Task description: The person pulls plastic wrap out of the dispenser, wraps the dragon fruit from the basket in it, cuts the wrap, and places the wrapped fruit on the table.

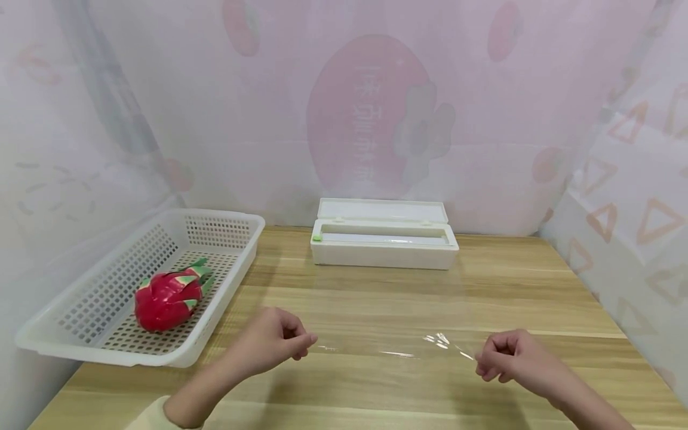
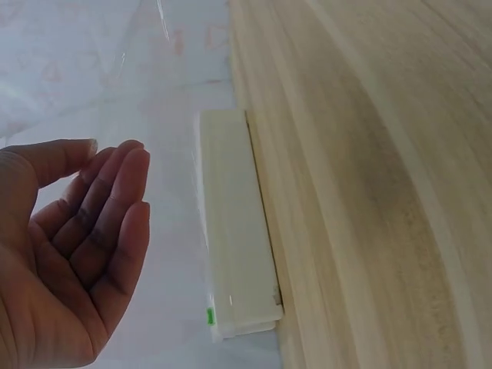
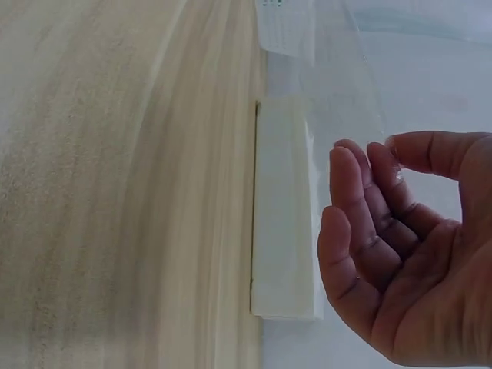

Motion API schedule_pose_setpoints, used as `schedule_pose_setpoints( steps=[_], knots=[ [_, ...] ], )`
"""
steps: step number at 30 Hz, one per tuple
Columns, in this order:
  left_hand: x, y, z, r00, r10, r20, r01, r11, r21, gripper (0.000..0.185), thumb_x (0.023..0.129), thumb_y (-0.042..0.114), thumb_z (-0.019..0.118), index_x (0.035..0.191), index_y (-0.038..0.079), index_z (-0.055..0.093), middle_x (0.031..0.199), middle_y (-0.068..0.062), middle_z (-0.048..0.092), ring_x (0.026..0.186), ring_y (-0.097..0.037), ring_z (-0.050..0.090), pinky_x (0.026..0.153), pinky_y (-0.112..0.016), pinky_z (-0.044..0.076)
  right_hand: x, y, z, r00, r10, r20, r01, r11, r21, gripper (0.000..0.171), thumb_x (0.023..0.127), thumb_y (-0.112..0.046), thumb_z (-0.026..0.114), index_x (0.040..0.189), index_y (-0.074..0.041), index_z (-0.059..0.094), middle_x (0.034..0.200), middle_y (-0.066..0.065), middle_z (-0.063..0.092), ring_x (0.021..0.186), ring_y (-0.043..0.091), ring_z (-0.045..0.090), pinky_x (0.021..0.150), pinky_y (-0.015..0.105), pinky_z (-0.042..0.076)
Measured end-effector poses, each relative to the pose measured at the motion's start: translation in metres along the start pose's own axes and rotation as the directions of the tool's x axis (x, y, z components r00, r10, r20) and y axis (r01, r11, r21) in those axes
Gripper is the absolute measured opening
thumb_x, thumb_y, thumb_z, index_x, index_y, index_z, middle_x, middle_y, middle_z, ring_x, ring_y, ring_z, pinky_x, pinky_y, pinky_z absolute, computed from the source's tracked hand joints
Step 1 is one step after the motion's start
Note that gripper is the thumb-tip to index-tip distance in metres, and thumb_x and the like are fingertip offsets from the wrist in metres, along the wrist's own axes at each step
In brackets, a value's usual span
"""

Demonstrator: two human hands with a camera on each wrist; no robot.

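A sheet of clear plastic wrap [image 1: 398, 353] stretches between both hands above the table, with glints along its near edge. My left hand [image 1: 278, 341] pinches its left corner between thumb and fingers. At the opposite corner my right hand [image 1: 516, 361] pinches the film the same way. Behind them stands a white cling film box [image 1: 384, 257], lid raised, a small green piece at the left end of its slot. The film runs from the box toward the hands. In the left wrist view the box [image 2: 234, 223] shows beyond the fingers.
At left, a white perforated basket [image 1: 215, 319] holds a red dragon fruit [image 1: 166, 301] with green-tipped scales. The wood-grain table [image 1: 537, 286] meets printed cloth walls [image 1: 258, 119] at the back and sides.
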State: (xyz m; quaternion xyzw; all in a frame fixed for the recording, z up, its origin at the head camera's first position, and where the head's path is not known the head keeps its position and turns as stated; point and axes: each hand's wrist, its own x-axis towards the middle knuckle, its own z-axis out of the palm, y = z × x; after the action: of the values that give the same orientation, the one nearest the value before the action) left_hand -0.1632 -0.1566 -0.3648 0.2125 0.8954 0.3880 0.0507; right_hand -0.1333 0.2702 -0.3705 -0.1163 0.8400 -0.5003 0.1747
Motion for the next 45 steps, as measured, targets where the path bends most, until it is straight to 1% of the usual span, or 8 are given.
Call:
schedule_pose_setpoints(
  steps=[7,11,16,25,31,34,40,45],
  knots=[
    [0.003,-0.008,0.014,0.996,0.091,0.003,-0.088,0.95,0.298,0.034,0.086,0.031,0.072,0.056,0.027,0.057,0.05,0.021,0.045,0.046,0.001,0.039,0.043,-0.023,0.034,0.009,0.012,0.01,1.0,-0.014,0.019,0.016,0.99,-0.137,0.024,0.093,-0.019,0.064,0.076,-0.003,0.062,0.076,0.007,0.066,0.07,0.02,0.065,0.057,0.031,0.05],
    [0.005,-0.012,0.022,0.992,0.123,0.023,-0.122,0.902,0.413,0.037,0.084,0.03,0.074,0.053,0.027,0.053,0.048,0.02,0.04,0.046,0.0,0.036,0.042,-0.024,0.032,0.014,0.018,0.016,0.996,-0.09,0.002,0.086,0.949,-0.304,0.023,0.088,-0.018,0.068,0.067,-0.012,0.062,0.061,-0.007,0.058,0.056,0.005,0.052,0.05,0.023,0.043],
    [0.006,-0.016,0.032,0.988,0.141,0.069,-0.157,0.861,0.483,0.048,0.082,0.03,0.075,0.049,0.024,0.042,0.047,0.017,0.033,0.045,-0.001,0.03,0.041,-0.024,0.028,0.019,0.023,0.025,0.994,-0.103,-0.042,0.069,0.866,-0.496,0.029,0.082,-0.021,0.073,0.06,-0.021,0.054,0.052,-0.016,0.042,0.047,0.0,0.039,0.045,0.021,0.035],
    [0.009,-0.022,0.043,0.99,0.098,0.098,-0.137,0.804,0.579,0.048,0.08,0.033,0.074,0.047,0.022,0.042,0.05,0.011,0.038,0.046,-0.006,0.033,0.042,-0.027,0.03,0.025,0.028,0.037,0.991,-0.103,-0.088,0.026,0.781,-0.624,0.033,0.077,-0.022,0.073,0.055,-0.023,0.048,0.049,-0.015,0.039,0.046,0.001,0.038,0.044,0.022,0.032],
    [0.011,-0.024,0.049,0.986,0.124,0.114,-0.168,0.726,0.667,0.042,0.077,0.037,0.077,0.052,0.021,0.048,0.057,0.007,0.044,0.05,-0.011,0.042,0.043,-0.031,0.036,0.028,0.03,0.042,0.98,-0.15,-0.128,0.011,0.689,-0.725,0.034,0.072,-0.023,0.073,0.054,-0.025,0.044,0.051,-0.016,0.037,0.049,0.001,0.035,0.045,0.023,0.031],
    [0.012,-0.025,0.052,0.985,0.132,0.115,-0.175,0.697,0.696,0.043,0.076,0.039,0.078,0.053,0.02,0.048,0.058,0.005,0.046,0.051,-0.013,0.045,0.042,-0.033,0.038,0.028,0.031,0.044,0.977,-0.163,-0.137,0.007,0.667,-0.745,0.034,0.071,-0.022,0.074,0.054,-0.024,0.043,0.052,-0.015,0.037,0.049,0.002,0.034,0.045,0.023,0.03],
    [0.016,-0.027,0.054,0.975,0.2,0.097,-0.209,0.684,0.698,0.038,0.071,0.037,0.083,0.069,0.014,0.053,0.065,0.005,0.047,0.055,-0.011,0.046,0.044,-0.029,0.04,0.029,0.031,0.044,0.972,-0.15,-0.179,-0.04,0.645,-0.763,0.034,0.071,-0.028,0.08,0.073,-0.019,0.048,0.064,-0.01,0.044,0.057,0.008,0.041,0.049,0.03,0.037],
    [0.02,-0.031,0.055,0.959,0.278,0.051,-0.228,0.658,0.717,0.056,0.062,0.038,0.088,0.095,0.009,0.054,0.088,-0.002,0.047,0.077,-0.019,0.048,0.06,-0.033,0.044,0.033,0.03,0.04,0.962,-0.198,-0.19,-0.031,0.609,-0.793,0.061,0.065,-0.034,0.087,0.106,-0.004,0.053,0.092,0.004,0.053,0.082,0.022,0.054,0.066,0.041,0.049]
  ],
)
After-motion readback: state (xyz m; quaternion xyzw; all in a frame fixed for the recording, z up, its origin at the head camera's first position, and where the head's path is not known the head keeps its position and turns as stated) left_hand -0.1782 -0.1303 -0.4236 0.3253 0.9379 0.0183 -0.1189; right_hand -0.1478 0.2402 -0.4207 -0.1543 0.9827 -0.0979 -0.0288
